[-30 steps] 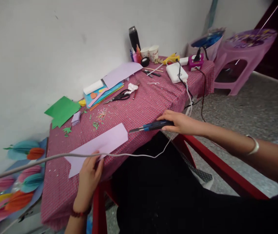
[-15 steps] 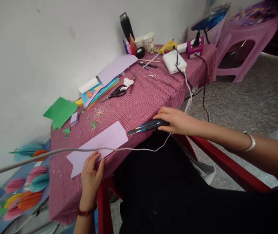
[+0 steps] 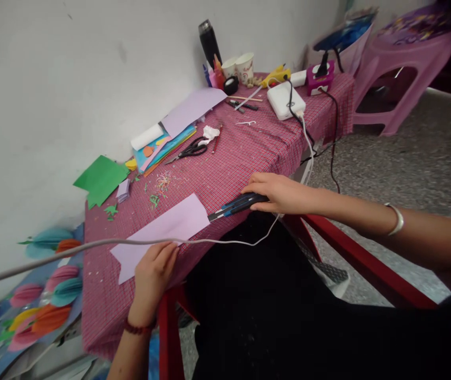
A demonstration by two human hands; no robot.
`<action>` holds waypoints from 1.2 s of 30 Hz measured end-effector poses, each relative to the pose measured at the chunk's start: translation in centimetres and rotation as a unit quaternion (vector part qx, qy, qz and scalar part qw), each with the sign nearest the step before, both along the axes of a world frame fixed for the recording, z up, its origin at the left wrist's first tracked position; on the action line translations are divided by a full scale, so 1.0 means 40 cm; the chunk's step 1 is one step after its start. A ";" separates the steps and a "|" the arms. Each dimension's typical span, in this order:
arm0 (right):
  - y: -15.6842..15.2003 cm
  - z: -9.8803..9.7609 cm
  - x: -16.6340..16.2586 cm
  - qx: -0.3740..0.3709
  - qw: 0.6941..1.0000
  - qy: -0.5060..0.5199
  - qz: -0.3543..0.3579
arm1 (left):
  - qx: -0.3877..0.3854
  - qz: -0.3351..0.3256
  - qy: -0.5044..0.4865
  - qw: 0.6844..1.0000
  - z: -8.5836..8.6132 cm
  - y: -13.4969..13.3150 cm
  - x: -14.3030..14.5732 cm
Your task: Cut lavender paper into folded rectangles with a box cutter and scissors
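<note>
A long lilac paper strip lies on the red checked tablecloth near the table's front edge. My left hand presses on the strip's near end, fingers flat on it. My right hand grips a blue and black utility knife, whose blade end points at the strip's right end and lies almost against it. A thin white cable hangs across in front of the paper.
Black scissors, a stack of coloured paper, green paper, a black bottle, two paper cups, a yellow glue gun and a white box sit further back. A purple stool stands at right. Paper flowers lie at left.
My right hand has drawn the knife slightly left, closer to the strip's end. My left hand stays pressed on the paper. The view has shifted a little.
</note>
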State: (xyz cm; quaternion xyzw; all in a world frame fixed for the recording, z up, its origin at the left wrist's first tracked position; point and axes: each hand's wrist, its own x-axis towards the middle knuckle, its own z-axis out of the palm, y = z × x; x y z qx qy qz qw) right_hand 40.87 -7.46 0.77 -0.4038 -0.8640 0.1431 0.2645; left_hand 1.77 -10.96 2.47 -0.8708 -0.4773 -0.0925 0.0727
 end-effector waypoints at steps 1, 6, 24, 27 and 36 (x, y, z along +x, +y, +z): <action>0.011 0.005 0.002 0.003 1.000 -0.004 0.002 | 0.004 -0.012 0.032 0.999 0.004 0.007 0.017; 0.086 0.019 0.036 0.021 0.999 -0.031 0.022 | -0.007 -0.059 0.139 0.988 0.023 0.052 0.117; 0.149 0.029 -0.040 0.050 0.988 -0.136 0.059 | -0.069 -0.011 0.194 0.978 0.073 0.068 0.206; 0.147 0.031 -0.062 0.042 0.988 -0.126 0.076 | -0.063 -0.020 0.181 0.981 0.079 0.069 0.206; 0.211 0.064 -0.020 0.051 0.987 -0.132 0.071 | -0.052 -0.035 0.166 0.984 0.086 0.113 0.265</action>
